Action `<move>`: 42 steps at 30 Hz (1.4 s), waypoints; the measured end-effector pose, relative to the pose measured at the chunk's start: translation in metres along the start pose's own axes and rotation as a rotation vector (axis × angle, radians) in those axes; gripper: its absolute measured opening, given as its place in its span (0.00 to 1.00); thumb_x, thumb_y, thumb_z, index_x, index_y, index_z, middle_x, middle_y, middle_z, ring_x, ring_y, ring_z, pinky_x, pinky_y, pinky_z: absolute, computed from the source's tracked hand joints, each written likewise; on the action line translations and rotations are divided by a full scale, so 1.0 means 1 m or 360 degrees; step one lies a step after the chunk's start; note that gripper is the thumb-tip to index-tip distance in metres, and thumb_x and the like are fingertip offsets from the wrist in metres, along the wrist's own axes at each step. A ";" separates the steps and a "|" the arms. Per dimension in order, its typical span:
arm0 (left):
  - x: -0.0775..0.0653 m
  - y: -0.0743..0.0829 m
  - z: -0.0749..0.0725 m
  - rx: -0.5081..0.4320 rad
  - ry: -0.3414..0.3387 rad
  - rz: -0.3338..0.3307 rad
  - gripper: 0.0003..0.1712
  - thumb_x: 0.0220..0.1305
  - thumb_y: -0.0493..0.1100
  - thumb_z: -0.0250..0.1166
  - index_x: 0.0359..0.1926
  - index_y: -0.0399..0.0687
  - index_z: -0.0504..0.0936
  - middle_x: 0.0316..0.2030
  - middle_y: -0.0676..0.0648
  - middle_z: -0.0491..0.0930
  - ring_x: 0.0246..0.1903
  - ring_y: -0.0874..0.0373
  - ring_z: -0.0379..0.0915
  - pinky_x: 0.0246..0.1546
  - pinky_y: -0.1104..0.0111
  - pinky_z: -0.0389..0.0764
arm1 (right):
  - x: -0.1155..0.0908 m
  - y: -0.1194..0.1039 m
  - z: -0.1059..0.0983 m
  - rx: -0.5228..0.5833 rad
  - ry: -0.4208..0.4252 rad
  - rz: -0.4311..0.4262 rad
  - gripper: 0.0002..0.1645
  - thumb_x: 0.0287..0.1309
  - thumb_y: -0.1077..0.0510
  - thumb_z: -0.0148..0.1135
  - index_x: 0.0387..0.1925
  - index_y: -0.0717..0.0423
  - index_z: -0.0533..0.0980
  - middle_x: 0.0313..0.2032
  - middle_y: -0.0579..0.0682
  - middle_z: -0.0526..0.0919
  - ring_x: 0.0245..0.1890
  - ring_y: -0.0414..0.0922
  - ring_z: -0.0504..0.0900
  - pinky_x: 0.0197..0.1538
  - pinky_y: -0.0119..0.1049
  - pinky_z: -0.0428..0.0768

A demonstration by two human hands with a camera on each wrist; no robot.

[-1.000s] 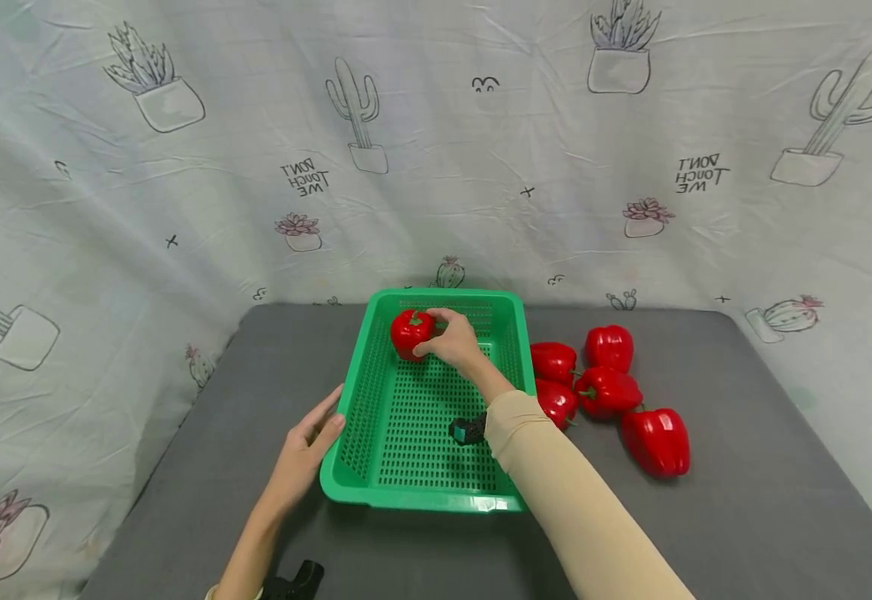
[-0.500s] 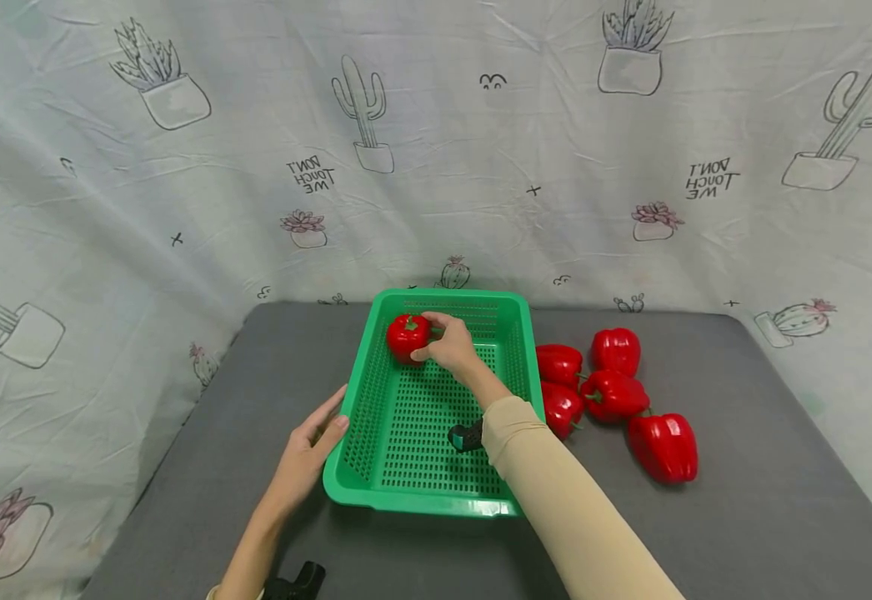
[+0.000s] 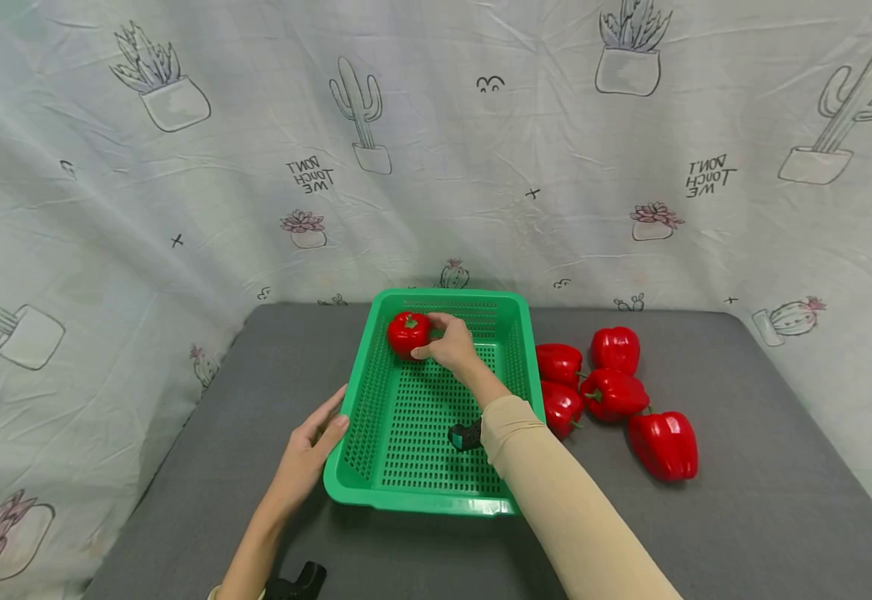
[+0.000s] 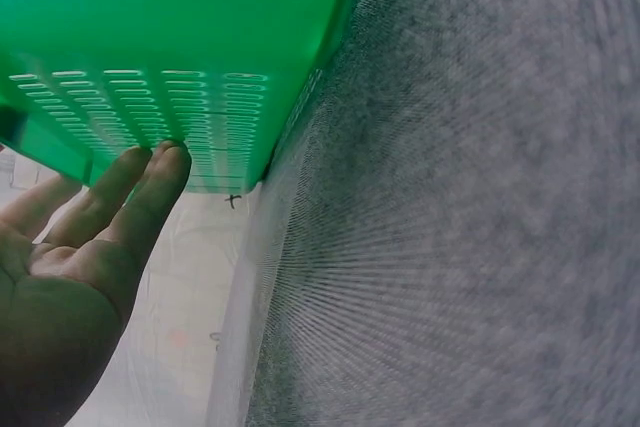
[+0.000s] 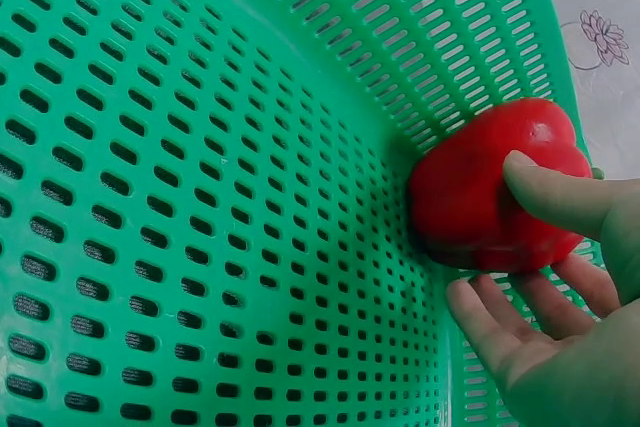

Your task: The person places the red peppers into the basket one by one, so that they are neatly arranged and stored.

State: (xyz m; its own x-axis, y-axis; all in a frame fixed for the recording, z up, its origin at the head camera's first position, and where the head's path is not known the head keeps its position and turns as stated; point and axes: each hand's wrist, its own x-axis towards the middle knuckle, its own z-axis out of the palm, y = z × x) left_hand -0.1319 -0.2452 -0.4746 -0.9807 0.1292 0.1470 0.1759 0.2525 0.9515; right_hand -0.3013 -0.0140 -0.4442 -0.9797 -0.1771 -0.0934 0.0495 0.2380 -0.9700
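A red bell pepper (image 3: 408,335) stands stem up in the far left corner of the green plastic basket (image 3: 424,502). My right hand (image 3: 453,344) holds it from the right, fingers at the far side and thumb at the near side. In the right wrist view the thumb (image 5: 555,192) lies on the pepper (image 5: 490,187), which sits against the slotted wall; some fingertips are partly hidden behind it. My left hand (image 3: 314,442) is at the basket's left side. Its extended fingers (image 4: 150,187) touch the outer wall (image 4: 190,37) in the left wrist view.
Several red bell peppers (image 3: 613,394) lie on the grey table (image 3: 751,517) just right of the basket, the nearest ones close against its wall. A pale curtain (image 3: 436,167) printed with cacti hangs behind the table and along its left side.
My right hand has shifted slightly left with the bell pepper, toward the basket's left wall, then stayed nearly still. My left hand keeps its place at the basket. The head view has shifted slightly.
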 end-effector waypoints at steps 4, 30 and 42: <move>0.001 0.000 0.001 0.0004 0.0006 0.0000 0.29 0.77 0.46 0.53 0.75 0.62 0.60 0.71 0.51 0.60 0.62 0.54 0.67 0.53 0.65 0.74 | 0.001 0.000 -0.001 -0.0045 0.0014 -0.0004 0.44 0.49 0.70 0.75 0.68 0.57 0.68 0.60 0.54 0.74 0.56 0.53 0.76 0.53 0.45 0.77; 0.003 0.003 0.004 -0.0037 -0.0001 -0.0005 0.29 0.78 0.44 0.51 0.76 0.61 0.59 0.70 0.51 0.61 0.62 0.54 0.66 0.53 0.66 0.74 | 0.003 -0.007 -0.002 -0.0186 0.0018 0.0032 0.47 0.47 0.59 0.79 0.68 0.60 0.66 0.62 0.58 0.72 0.61 0.56 0.68 0.54 0.48 0.76; 0.003 0.003 0.003 -0.0020 0.0005 -0.0017 0.30 0.78 0.45 0.52 0.76 0.60 0.58 0.70 0.50 0.61 0.60 0.54 0.69 0.52 0.65 0.75 | 0.001 -0.012 -0.001 -0.0197 0.0042 0.0000 0.49 0.47 0.52 0.80 0.69 0.58 0.66 0.63 0.57 0.70 0.62 0.55 0.68 0.55 0.48 0.75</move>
State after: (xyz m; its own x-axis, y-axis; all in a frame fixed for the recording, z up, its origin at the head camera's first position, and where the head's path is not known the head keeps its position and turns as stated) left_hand -0.1342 -0.2410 -0.4718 -0.9828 0.1233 0.1375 0.1641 0.2421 0.9563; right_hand -0.3033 -0.0164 -0.4324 -0.9846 -0.1524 -0.0856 0.0264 0.3546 -0.9347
